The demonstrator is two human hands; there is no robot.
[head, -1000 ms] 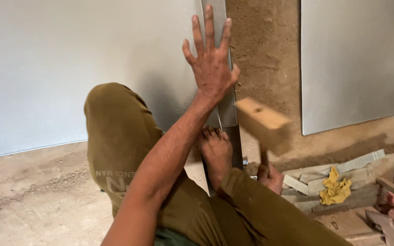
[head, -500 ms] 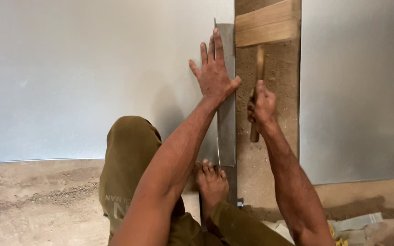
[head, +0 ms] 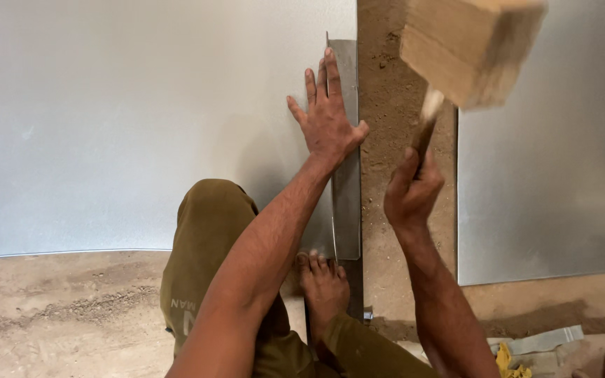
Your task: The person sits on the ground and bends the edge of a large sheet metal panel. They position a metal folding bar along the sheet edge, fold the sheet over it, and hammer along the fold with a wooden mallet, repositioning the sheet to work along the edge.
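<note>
While the left hand [head: 327, 122] presses flat, the right grip [head: 411, 196] clenches the raised mallet [head: 467, 45].

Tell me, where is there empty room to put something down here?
Bare sandy floor lies left of the bent knee. The big metal sheet is bare left of the left hand. It is crowded around the mallet, right hand, strip.
</note>
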